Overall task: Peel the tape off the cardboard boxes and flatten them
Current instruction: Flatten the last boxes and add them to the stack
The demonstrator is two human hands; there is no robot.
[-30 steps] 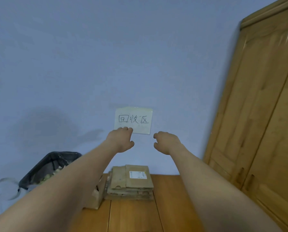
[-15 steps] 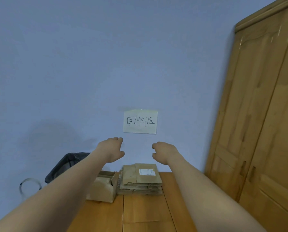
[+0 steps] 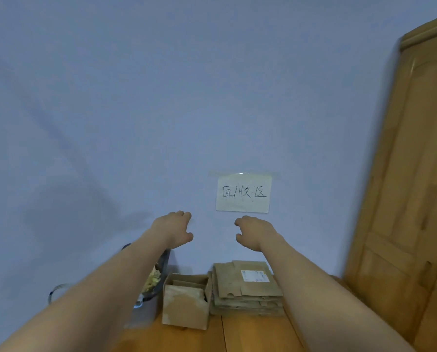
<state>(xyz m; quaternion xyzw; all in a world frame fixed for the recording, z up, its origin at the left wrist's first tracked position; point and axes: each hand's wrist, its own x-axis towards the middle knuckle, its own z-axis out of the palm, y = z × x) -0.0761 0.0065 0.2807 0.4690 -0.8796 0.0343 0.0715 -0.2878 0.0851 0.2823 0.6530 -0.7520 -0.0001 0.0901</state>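
Head view: both arms stretched forward, nothing held. Left hand [image 3: 173, 228] and right hand [image 3: 254, 231] hang in the air in front of the wall, fingers loosely curled downward, palms down, gripping nothing and touching nothing; a gap separates them.

Below them on the wooden floor [image 3: 250, 336]: a stack of flattened cardboard boxes [image 3: 248, 288] against the wall, topmost sheet bearing a white shipping label [image 3: 254, 275]. Just left of the stack, touching or nearly so, stands one open cardboard box [image 3: 185, 301], not yet flattened, flaps up.

Judgement: most of the batch is done; the step in hand is a reach toward the standing box. Next move calls for lowering both hands, taking it by its walls, then finding tape seams. No tape is discernible from here.

Paper sign [image 3: 244, 193] on the wall above the stack; lined bin [image 3: 152, 283] at left.
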